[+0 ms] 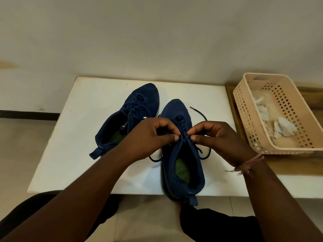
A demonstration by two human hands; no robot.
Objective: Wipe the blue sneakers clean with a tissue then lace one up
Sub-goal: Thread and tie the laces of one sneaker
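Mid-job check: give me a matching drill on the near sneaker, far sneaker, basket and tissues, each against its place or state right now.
Things:
1. near sneaker
2. far sneaker
3. basket
4. tissues

Places or states:
A. crumpled inside the basket
B. beside the table, on the right
C. lace pinched by left hand and right hand
D. laced, untouched

Pairs: 1-C, 2-D, 3-B, 4-A

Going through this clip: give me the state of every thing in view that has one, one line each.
Left hand: pinching the lace.
Right hand: pinching the lace.
Near sneaker: upright, heel past the board's edge, lace mid-threading, ends loose.
Lace: one end trailing on the board.
Far sneaker: upright, laced.
Tissues: crumpled, in the basket.
Basket: upright, beside the board.
Board: flat, bearing both sneakers.
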